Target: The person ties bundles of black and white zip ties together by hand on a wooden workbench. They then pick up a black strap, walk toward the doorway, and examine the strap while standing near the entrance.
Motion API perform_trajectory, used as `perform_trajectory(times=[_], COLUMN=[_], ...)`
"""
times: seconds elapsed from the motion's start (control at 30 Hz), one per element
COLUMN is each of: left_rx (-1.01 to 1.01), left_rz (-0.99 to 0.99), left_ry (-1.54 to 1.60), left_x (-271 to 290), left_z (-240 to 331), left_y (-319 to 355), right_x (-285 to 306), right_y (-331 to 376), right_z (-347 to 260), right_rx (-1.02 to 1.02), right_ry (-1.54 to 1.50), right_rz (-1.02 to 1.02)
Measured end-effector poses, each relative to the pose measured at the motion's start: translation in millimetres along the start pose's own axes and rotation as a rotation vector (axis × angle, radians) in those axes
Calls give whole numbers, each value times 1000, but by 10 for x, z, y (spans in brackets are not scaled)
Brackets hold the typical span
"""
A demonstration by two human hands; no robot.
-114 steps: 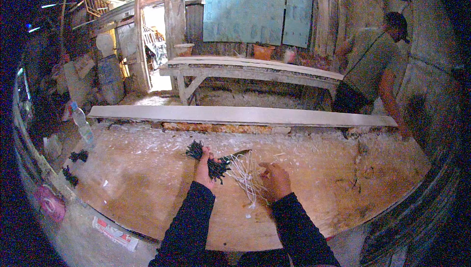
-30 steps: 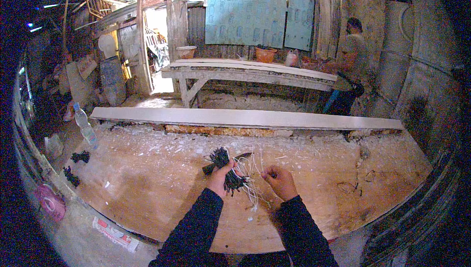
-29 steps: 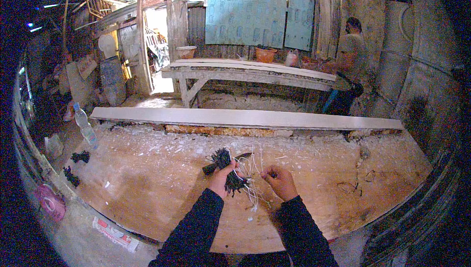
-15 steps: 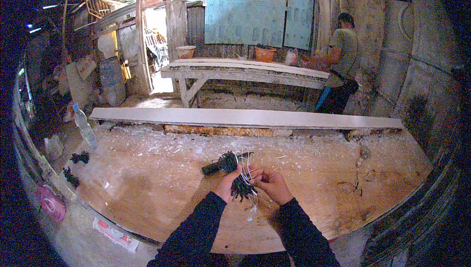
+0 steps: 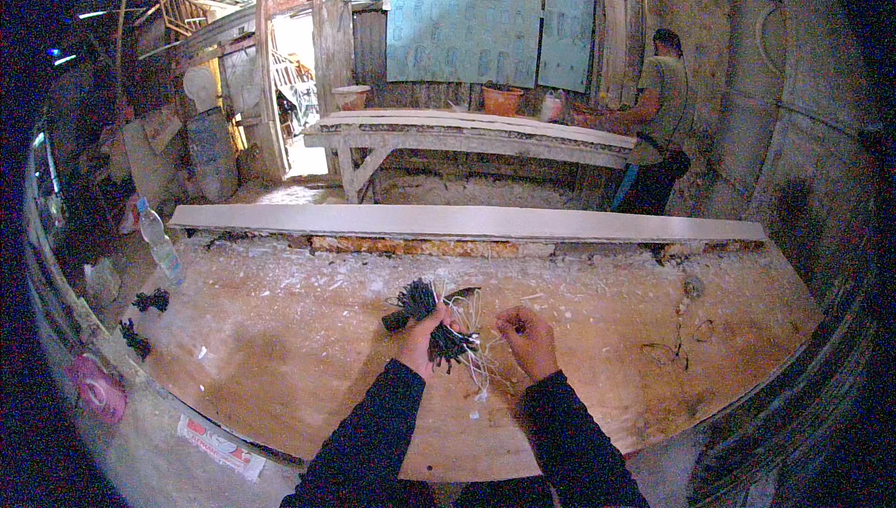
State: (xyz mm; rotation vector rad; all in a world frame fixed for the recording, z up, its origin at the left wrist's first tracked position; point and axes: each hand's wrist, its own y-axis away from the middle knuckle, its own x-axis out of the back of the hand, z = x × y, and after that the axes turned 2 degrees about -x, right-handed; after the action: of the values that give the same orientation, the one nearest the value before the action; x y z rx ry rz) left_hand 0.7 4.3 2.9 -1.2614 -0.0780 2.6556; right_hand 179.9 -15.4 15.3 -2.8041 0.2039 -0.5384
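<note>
Bundle (image 5: 416, 299): black, thin strands. Held at mid-length in the left hand (image 5: 417, 349); both ends flared. Tilted, upper tuft to the left, lower tuft to the right. Strings (image 5: 482, 370): white, thin, loose, tangled; positioned beside the lower tuft.

Printed lettering shows only on a red-and-white sheet (image 5: 220, 445), too blurred to read clearly.

My left fingers (image 5: 435, 318) cover the waist of the bundle of black cords (image 5: 416, 298), and that bundle hides the middle of the knife (image 5: 394, 322). Whether my curled right fingers (image 5: 506, 321) pinch anything is too small to tell. The lower edge cuts off my dark sleeves (image 5: 364, 433); the white plank (image 5: 467, 220) hides the co-worker's (image 5: 665, 88) lower legs.
</note>
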Motion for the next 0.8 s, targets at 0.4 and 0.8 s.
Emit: perform_trajectory(times=[0.4, 0.8], left_rx=[67, 304], left_rz=[59, -53], left_ry=[-4, -53], left_x=[53, -107], left_z=[144, 48], left_y=[-5, 94], right_x=[-52, -42], right_y=[125, 142], right_z=[-96, -272], right_rx=[195, 594], right_ry=[770, 413], right_rz=[-146, -3])
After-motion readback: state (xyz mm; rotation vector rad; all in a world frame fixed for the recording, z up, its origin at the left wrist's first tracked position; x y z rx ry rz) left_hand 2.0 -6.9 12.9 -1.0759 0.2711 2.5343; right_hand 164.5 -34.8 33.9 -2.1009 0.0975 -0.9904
